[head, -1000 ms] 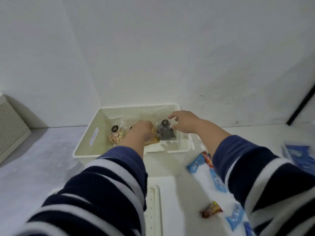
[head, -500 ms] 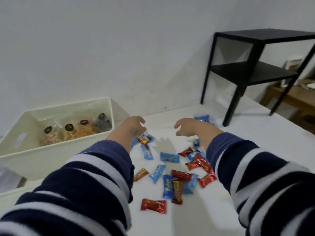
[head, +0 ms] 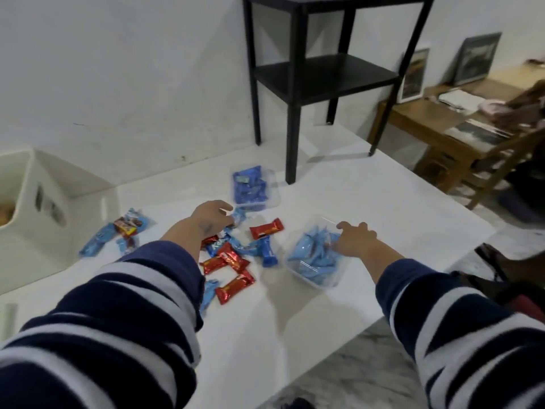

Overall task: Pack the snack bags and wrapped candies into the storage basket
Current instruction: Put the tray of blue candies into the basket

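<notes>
Both hands are now reaching over the candy pile, having left the basket [head: 26, 214], which is sitting at the table's [head: 368, 208] far left edge, only its right end in view. Nearest, red candies [head: 234, 286] are lying with long axes slanting up to the right. Right hand [head: 355, 239], fingers spread and half open, is resting on the far rim of a clear tub [head: 314, 280] of pale blue wrappers; whether it is gripping is unclear. Left hand [head: 211, 218], palm down and loosely curled, is touching blue candies [head: 239, 215] at the pile's far side, arm stretched forward. Beyond, a second tub [head: 274, 187] is holding dark blue packets near the far edge.
</notes>
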`<state>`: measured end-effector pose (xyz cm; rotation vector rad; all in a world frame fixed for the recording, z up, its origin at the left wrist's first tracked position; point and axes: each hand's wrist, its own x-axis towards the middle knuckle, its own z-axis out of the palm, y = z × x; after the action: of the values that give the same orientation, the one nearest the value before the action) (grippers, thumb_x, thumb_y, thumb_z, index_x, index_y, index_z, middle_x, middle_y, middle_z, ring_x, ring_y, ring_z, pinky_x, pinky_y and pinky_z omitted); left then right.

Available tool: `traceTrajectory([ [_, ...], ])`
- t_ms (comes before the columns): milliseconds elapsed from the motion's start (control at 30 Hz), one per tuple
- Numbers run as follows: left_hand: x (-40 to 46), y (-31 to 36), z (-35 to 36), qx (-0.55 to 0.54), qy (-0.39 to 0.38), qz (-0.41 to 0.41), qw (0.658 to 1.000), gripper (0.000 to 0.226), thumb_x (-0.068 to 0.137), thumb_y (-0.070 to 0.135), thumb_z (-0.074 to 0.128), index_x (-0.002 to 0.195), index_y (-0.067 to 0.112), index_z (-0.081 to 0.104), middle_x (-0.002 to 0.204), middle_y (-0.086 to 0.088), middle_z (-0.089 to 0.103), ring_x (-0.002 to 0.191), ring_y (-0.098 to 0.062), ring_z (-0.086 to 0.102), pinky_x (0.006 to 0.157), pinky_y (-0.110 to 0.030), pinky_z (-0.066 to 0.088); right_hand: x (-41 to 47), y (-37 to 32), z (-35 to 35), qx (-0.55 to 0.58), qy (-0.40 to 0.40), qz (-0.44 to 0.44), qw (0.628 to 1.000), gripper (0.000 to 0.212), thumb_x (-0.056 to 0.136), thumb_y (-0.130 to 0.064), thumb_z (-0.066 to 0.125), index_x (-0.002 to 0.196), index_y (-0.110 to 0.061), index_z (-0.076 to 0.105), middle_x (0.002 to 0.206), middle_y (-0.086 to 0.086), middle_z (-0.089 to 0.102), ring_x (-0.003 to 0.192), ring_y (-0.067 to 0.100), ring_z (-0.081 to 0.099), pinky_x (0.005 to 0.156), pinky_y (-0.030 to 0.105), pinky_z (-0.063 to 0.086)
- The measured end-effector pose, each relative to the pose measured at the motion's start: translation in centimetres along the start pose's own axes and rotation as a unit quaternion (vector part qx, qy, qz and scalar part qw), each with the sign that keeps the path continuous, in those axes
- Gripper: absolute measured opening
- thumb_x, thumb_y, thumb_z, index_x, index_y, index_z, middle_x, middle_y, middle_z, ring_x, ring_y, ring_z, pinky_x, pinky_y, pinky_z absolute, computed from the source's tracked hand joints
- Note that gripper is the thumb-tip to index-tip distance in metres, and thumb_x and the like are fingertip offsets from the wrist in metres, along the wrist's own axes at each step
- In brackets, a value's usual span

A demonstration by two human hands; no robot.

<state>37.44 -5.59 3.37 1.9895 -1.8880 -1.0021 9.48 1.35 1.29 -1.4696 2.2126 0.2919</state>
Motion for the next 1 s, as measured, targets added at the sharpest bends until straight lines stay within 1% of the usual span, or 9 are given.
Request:
traceTrajectory([
  [100, 1.3, 1.3, 1.4, 0.03, -0.016, -0.003, 0.999, 0.038, 0.091, 0.018, 0.061, 0.128, 0.01, 0.056, 0.128, -0.014, 0.059, 0.115, -0.03, 0.057, 0.099, -0.034, 0.045, 0.8, 1.5, 1.7, 0.145, -0.055, 0.057, 0.986, 0.071, 0.083, -0.045, 0.057, 0.145, -0.03, 0.024, 0.135, 0.013, 0.038, 0.124, 0.034, 0.037, 0.097, 0.044, 0.047],
  [167, 2.3, 1.9, 1.9, 0.04, -0.019, -0.005, 0.999, 0.038, 0.091, 0.018, 0.061, 0.127, 0.009, 0.056, 0.128, -0.014, 0.059, 0.113, -0.031, 0.059, 0.1, -0.036, 0.046, 0.9, 1.6, 2.5, 0.31, -0.075, 0.076, 0.945, 0.071, 0.082, -0.039, 0.062, 0.142, -0.034, 0.026, 0.128, 0.013, 0.048, 0.113, 0.035, 0.051, 0.08, 0.047, 0.058],
  [233, 3.4, 2.3, 2.2, 0.055, -0.012, -0.006, 0.998, 0.038, 0.092, 0.019, 0.059, 0.129, 0.009, 0.055, 0.132, -0.014, 0.055, 0.116, -0.031, 0.057, 0.102, -0.036, 0.045, 0.8, 1.4, 2.6, 0.437, -0.066, 0.078, 0.894, 0.064, 0.087, -0.028, 0.06, 0.143, -0.032, 0.03, 0.123, 0.011, 0.056, 0.101, 0.035, 0.062, 0.075, 0.05, 0.06],
  [333, 5.1, 2.3, 2.2, 0.086, 0.001, -0.007, 0.996, 0.04, 0.093, 0.021, 0.059, 0.131, 0.01, 0.054, 0.138, -0.013, 0.05, 0.123, -0.031, 0.05, 0.105, -0.034, 0.04, 1.7, 1.4, 2.5, 0.477, -0.049, 0.056, 0.876, 0.051, 0.094, -0.014, 0.052, 0.142, -0.022, 0.039, 0.129, 0.012, 0.055, 0.106, 0.039, 0.062, 0.084, 0.054, 0.056],
  [467, 7.4, 1.5, 1.7, 0.091, -0.006, -0.019, 0.996, 0.04, 0.093, 0.022, 0.058, 0.131, 0.011, 0.054, 0.138, -0.014, 0.05, 0.121, -0.031, 0.052, 0.098, -0.031, 0.04, 4.7, 1.9, 2.2, 0.55, -0.059, 0.084, 0.829, 0.065, 0.092, 0.007, 0.044, 0.142, -0.034, 0.044, 0.13, 0.012, 0.055, 0.098, 0.037, 0.062, 0.082, 0.055, 0.056],
  [567, 9.3, 1.1, 1.1, 0.084, -0.012, -0.022, 0.996, 0.038, 0.093, 0.02, 0.058, 0.129, 0.01, 0.055, 0.137, -0.014, 0.051, 0.118, -0.031, 0.054, 0.095, -0.031, 0.042, 6.3, 1.5, 0.1, 0.529, -0.073, 0.06, 0.843, 0.07, 0.088, 0.014, 0.041, 0.139, -0.032, 0.049, 0.11, 0.011, 0.057, 0.077, 0.029, 0.058, 0.078, 0.053, 0.056],
  [700, 11.7, 0.8, 0.1, 0.079, -0.025, -0.013, 0.996, 0.04, 0.096, 0.025, 0.052, 0.134, 0.011, 0.051, 0.139, -0.013, 0.048, 0.121, -0.03, 0.051, 0.095, -0.03, 0.04, 7.5, -2.1, -5.5, 0.479, -0.089, -0.012, 0.873, 0.064, 0.09, 0.011, 0.043, 0.141, -0.029, 0.047, 0.093, 0.008, 0.058, 0.075, 0.026, 0.058, 0.077, 0.048, 0.055],
  [867, 14.6, 0.2, -0.9, 0.048, -0.017, -0.019, 0.998, 0.053, 0.103, 0.04, 0.023, 0.136, 0.007, 0.048, 0.142, -0.016, 0.048, 0.128, -0.032, 0.046, 0.103, -0.033, 0.034, 10.0, -10.2, -9.1, 0.427, -0.071, -0.093, 0.897, 0.064, 0.09, 0.007, 0.047, 0.142, -0.029, 0.044, 0.113, 0.009, 0.058, 0.082, 0.024, 0.06, 0.079, 0.047, 0.057],
  [1000, 15.9, 0.0, -1.3, -0.088, -0.01, -0.049, 0.995, 0.076, 0.095, 0.061, 0.006, 0.145, 0.015, 0.038, 0.146, -0.016, 0.043, 0.133, -0.033, 0.042, 0.112, -0.045, 0.032, 12.8, -15.9, -9.1, 0.398, -0.077, -0.08, 0.911, 0.065, 0.091, 0.006, 0.044, 0.143, -0.033, 0.043, 0.129, 0.01, 0.058, 0.1, 0.031, 0.064, 0.081, 0.049, 0.058],
])
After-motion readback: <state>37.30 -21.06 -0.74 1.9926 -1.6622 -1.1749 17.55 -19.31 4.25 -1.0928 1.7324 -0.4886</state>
